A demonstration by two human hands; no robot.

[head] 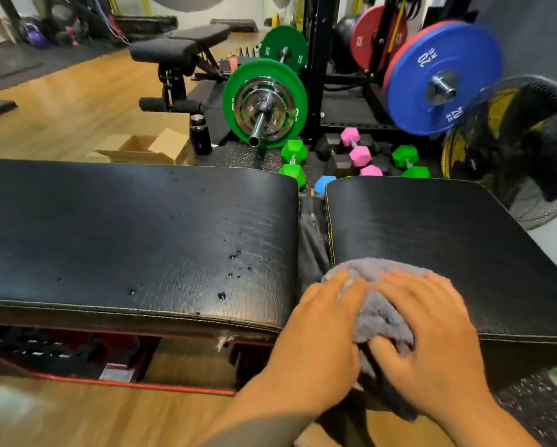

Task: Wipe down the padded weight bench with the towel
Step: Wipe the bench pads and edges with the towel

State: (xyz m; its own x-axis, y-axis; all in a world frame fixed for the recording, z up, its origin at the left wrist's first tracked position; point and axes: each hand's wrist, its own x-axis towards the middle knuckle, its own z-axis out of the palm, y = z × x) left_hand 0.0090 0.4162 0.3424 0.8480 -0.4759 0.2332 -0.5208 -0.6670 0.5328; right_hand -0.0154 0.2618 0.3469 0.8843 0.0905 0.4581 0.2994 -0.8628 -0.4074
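The black padded weight bench lies across the view in two pads: a long left pad [135, 233] dotted with water drops and a shorter right pad [438, 227]. A crumpled grey towel [380, 314] sits on the near left corner of the right pad, hanging over its front edge. My left hand [322, 330] presses flat on the towel's left side, beside the gap between the pads. My right hand [432, 330] lies on the towel's right side, with the thumb curled into the cloth.
Behind the bench are a barbell with green plates [264, 103], blue and red plates [441, 79], coloured dumbbells [357, 153], a black bottle [200, 135], an open cardboard box [148, 150] and a floor fan [522, 146]. Another bench [177, 53] stands farther back.
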